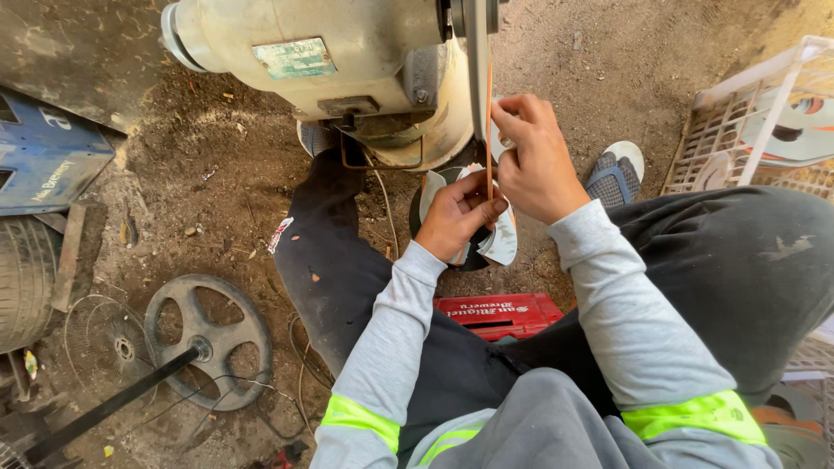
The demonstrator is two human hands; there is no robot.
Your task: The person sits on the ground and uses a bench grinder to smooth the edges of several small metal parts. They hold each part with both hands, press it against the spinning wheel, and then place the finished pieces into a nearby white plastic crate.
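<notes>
Beneath the cream motor housing (347,69), a curved white piece (502,243) is gripped by the closed left hand (456,213) and pinched by the right hand (534,161) against the thin vertical blade (488,130); fingers are best kept clear and the feed steady.

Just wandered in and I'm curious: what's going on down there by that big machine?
A person sits on a red crate on dirt ground, legs either side of a large cream-coloured machine. The left hand holds a pale, curved piece low down, while the right hand pinches a thin strip running beside the machine's upright edge. A spoked wheel lies to the left, a white plastic crate to the right.
</notes>
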